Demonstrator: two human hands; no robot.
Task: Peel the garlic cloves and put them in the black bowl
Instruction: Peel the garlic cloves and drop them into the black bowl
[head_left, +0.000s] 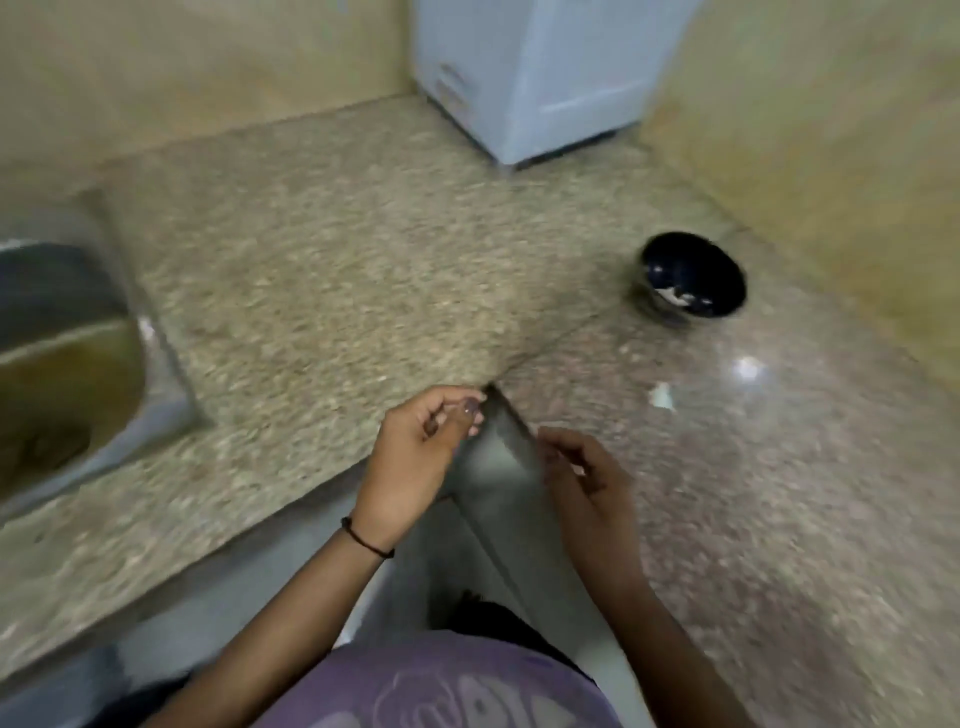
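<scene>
A purple shirt (441, 686) with a pale printed design fills the lower edge of the view; the print is cut off and blurred, and no letters can be read. Above the shirt, both forearms reach toward the inner corner of the speckled stone counter (363, 260). The left hand (415, 457), with a dark band (366, 540) around its wrist, has its fingers curled inward with thumb and fingertips drawn together near the counter corner; a small item may be pinched there, but blur prevents confirmation. The right hand (582, 473) is also partly curled, fingers bent toward the left hand, and whether it holds anything cannot be told. No garlic clove can be identified in either hand, so its long axis and pointing direction cannot be determined. The black bowl (691, 275) stands upright on the counter, well apart from the hands, beyond and to the right of the counter corner; pale pieces (680, 299) lie in its bottom. A small pale scrap (662, 397) lies on the counter between the bowl and the right hand. A steel sink (67, 338) is set into the counter far left of the bowl. A pale blue-white appliance (535, 73) stands beyond the bowl against the wall; markings on it are unreadable.
</scene>
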